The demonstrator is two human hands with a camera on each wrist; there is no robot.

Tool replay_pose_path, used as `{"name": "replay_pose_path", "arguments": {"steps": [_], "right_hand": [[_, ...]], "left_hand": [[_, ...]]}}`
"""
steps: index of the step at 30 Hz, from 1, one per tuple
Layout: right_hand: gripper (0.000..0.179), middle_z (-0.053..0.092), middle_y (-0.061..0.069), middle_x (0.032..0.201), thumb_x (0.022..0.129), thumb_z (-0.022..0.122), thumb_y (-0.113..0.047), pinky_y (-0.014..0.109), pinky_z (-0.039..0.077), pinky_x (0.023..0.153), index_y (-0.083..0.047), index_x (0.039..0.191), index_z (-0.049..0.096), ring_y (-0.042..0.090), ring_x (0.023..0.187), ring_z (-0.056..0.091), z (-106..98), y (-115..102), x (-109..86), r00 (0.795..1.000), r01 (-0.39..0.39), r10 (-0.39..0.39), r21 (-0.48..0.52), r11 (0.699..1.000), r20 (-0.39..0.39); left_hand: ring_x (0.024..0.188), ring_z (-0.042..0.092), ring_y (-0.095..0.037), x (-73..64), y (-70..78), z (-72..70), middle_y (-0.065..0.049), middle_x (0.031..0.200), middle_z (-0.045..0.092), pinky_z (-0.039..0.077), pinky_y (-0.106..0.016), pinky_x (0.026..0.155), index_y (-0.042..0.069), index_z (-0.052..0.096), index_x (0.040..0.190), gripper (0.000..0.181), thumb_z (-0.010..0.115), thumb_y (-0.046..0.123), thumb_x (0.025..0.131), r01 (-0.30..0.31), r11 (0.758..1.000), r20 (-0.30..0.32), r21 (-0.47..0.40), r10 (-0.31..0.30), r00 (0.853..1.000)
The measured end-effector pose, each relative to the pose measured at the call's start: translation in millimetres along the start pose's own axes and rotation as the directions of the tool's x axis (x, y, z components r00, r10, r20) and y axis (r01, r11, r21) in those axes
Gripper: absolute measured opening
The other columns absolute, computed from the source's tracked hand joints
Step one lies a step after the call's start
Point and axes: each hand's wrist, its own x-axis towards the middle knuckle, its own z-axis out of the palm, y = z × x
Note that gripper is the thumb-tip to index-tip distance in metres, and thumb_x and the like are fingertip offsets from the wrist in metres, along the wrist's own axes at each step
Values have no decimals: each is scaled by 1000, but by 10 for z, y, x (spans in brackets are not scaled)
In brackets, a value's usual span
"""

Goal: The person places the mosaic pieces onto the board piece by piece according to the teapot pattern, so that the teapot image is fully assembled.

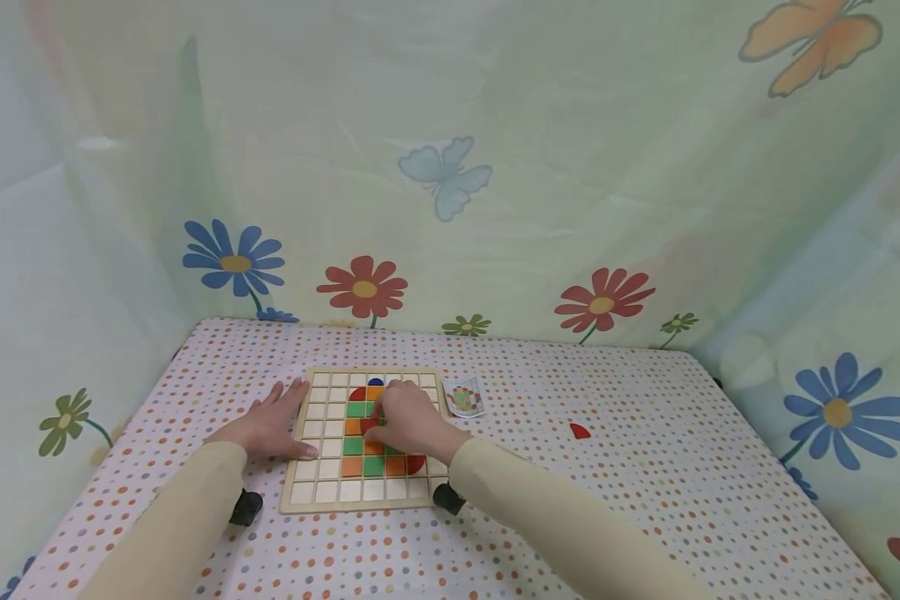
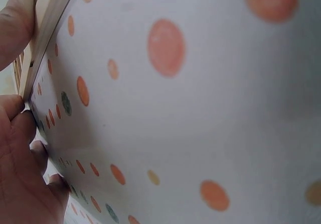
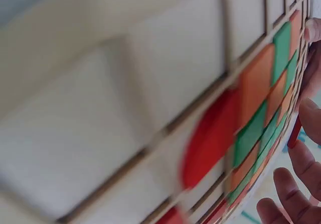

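Observation:
A wooden grid board lies on the table, with green, orange and red tiles plus a small blue piece in its squares. My right hand is over the board's middle and pinches a red tile between thumb and forefinger. That tile shows edge-on in the right wrist view, so its full shape is hidden. My left hand rests at the board's left edge, fingers spread and thumb on the frame. A red quarter-circle tile sits in the lower right of the pattern.
A small printed card with a coloured pattern lies against the board's right side. Farther right, a loose red tile lies on the dotted tablecloth. A flowered curtain hangs behind the table.

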Motion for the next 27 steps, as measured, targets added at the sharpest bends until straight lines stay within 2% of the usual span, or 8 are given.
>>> {"name": "replay_pose_path", "arguments": {"steps": [3,7,10,16,22,27], "right_hand": [[22,70,-2,92,88,81,-36,26,50,76,-15,92,81,16,91,58,21,-130,118,1000,-3,3,-10,1000,25],[20,66,-5,85,88,82,-35,23,46,70,-16,85,78,13,84,54,68,-318,284,998,-14,14,2,1000,63],[23,64,-4,82,88,81,-35,24,44,67,-15,79,74,14,80,52,113,-443,396,997,3,0,-26,1000,83],[30,63,-3,82,90,78,-38,31,51,75,-18,69,69,17,86,55,178,-597,515,995,4,6,-100,995,101],[30,66,-1,95,90,78,-44,35,56,89,-18,77,70,19,97,57,191,-677,543,994,-40,55,-147,988,99],[30,67,-1,95,89,78,-47,32,55,86,-17,85,74,18,95,56,187,-679,529,993,-45,60,-145,988,103]], "left_hand": [[155,-1,-52,1,0,2,-29,169,7,8,-70,125,-6,13,161,115,85,38,83,-5,1000,7,-6,5,1000],[156,-1,-52,10,2,18,-29,169,7,7,-70,125,-5,13,161,113,85,35,83,-8,1000,10,-21,8,1000],[156,-1,-51,18,1,28,-28,169,8,7,-69,125,-5,14,161,113,86,31,82,3,1000,3,-27,-3,1000],[156,-1,-51,20,-5,6,-28,169,9,6,-70,125,-4,16,161,111,86,29,83,-3,1000,-1,-26,3,1000],[155,-1,-53,14,6,-15,-29,169,8,7,-70,125,-5,16,161,111,86,28,82,-15,1000,-10,-17,15,1000],[156,0,-52,8,16,-10,-29,168,9,7,-70,125,-5,17,161,109,85,28,83,-7,1000,-11,-12,7,1000]]}}
